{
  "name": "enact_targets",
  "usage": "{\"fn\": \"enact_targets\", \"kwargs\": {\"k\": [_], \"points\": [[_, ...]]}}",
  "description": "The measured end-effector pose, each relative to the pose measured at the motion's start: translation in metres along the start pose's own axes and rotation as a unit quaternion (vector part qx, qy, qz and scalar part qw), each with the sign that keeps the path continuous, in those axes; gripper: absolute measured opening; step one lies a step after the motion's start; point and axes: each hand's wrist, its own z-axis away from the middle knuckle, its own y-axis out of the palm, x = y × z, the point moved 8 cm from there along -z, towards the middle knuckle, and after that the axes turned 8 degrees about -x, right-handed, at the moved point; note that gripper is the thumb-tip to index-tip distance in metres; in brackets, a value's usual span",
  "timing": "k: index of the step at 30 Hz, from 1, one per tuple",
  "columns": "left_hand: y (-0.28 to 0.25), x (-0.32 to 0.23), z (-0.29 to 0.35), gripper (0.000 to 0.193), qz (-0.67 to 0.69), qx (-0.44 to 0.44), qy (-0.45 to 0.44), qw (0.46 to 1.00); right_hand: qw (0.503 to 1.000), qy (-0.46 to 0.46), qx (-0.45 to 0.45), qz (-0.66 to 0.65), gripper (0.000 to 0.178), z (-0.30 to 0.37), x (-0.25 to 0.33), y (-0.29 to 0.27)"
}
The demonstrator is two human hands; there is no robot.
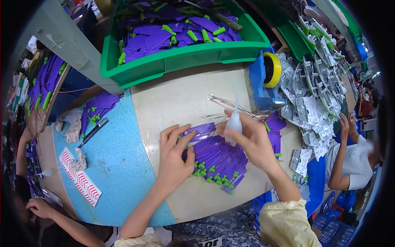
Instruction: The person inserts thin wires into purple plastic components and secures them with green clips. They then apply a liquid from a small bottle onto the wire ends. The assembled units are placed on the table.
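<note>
My right hand point(256, 142) is closed around a small white translucent squeeze bottle point(233, 124), its thin nozzle pointing up. Beneath the bottle lies a fan of overlapping purple plastic pieces point(220, 154) with green clips point(214, 175) along their near ends. Fingers apart, my left hand point(175, 152) rests at the left side of the fan. Its fingertips touch the left end of a purple piece point(203, 131) at the fan's far edge. Thin wires point(224, 101) with small pale ends spread behind my right hand and across the pieces. The bottle's lower end is partly hidden by my fingers.
Beyond the table stands a green bin point(181, 57) of purple pieces. A yellow tape roll point(272, 70) sits in a blue holder. Grey plastic parts point(312, 94) pile up at right. On the blue mat point(119, 164) are a black pen-like tool point(94, 132) and a red-striped strip point(80, 177). Co-workers flank both sides.
</note>
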Motion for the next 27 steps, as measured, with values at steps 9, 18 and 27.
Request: {"fn": "enact_targets", "kwargs": {"k": [9,18,27], "points": [[-0.007,0.032,-0.036,0.051,0.089,0.000,0.006,0.996,0.991,0.002,-0.116,0.062,0.018,0.024,-0.028,-0.015],[-0.007,0.040,-0.033,0.062,0.105,-0.023,-0.014,0.994,0.967,-0.133,-0.151,0.160,0.019,0.006,-0.013,0.003],[-0.007,0.044,-0.033,0.061,0.108,-0.023,-0.025,0.994,0.965,-0.088,-0.168,0.181,0.017,0.006,-0.012,-0.005]]}}
